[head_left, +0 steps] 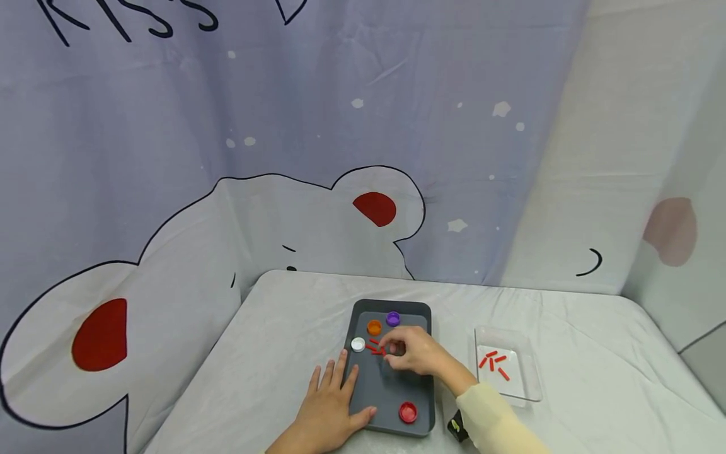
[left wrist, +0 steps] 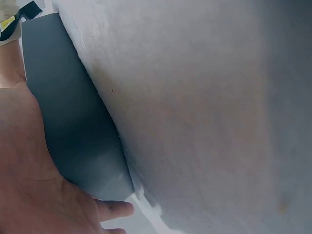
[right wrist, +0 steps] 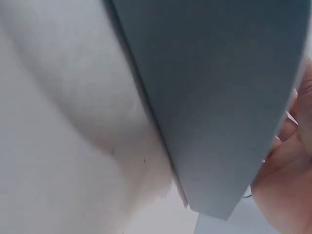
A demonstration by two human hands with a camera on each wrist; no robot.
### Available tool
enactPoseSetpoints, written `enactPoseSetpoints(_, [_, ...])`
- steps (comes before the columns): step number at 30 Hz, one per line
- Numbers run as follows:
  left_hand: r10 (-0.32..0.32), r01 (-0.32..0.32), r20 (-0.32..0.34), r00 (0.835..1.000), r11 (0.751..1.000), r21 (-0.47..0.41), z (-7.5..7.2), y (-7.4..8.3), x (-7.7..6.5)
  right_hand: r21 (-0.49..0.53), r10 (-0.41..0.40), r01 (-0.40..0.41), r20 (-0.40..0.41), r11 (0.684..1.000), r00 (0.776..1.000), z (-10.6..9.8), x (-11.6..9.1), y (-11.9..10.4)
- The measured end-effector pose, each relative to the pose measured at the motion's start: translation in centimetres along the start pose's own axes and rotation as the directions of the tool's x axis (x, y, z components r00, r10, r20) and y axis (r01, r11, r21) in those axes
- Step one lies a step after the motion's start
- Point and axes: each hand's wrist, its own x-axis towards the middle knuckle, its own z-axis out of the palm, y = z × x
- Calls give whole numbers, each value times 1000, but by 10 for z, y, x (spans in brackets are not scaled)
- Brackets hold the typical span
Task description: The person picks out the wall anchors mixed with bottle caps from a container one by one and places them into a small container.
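Red sticks [head_left: 371,347] on the tray [head_left: 391,392] lie at nine o'clock from the nearer right hand [head_left: 416,350], long axes roughly ten-to-four; its fingers pinch another stick [head_left: 383,351]. Left hand [head_left: 327,407], seven o'clock: fingers spread.

The tray [head_left: 391,391] is dark grey, with one orange cup [head_left: 374,328], one purple cup [head_left: 393,319], one white cup [head_left: 358,344] and one red cup [head_left: 408,412]. The small sticks [head_left: 503,374] are all red. The sleeve [head_left: 499,419] is pale yellow, and the curtain [head_left: 306,113] is bluish grey with white stars.
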Motion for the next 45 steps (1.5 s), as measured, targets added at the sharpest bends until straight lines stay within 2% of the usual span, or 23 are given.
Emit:
enactPoseSetpoints(7, [-5,5,-4,1000,1000,2,-1,1,0,141,46,-37,-59,989,997,-16,-13,0])
enactPoseSetpoints(12, [-16,16,12,1000,1000,-6,-3,2,-1,171,85,-70,-86,983,993,-29,-25,2])
enactPoseSetpoints(22, [-2,2,6,1000,1000,-29,-2,1,-1,140,83,-60,-165,988,983,-57,-51,9])
enactPoseSetpoints(30, [17,-18,-17,1000,998,-53,0,0,-2,110,114,-91,-235,990,965,-78,-75,16])
enactPoseSetpoints(38, [6,-6,-6,1000,999,-36,-2,2,-2,79,167,-151,-267,985,949,-98,-100,23])
enactPoseSetpoints(45, [6,-5,11,1000,999,-34,-4,3,-2,64,154,-141,-305,988,940,-110,-119,30])
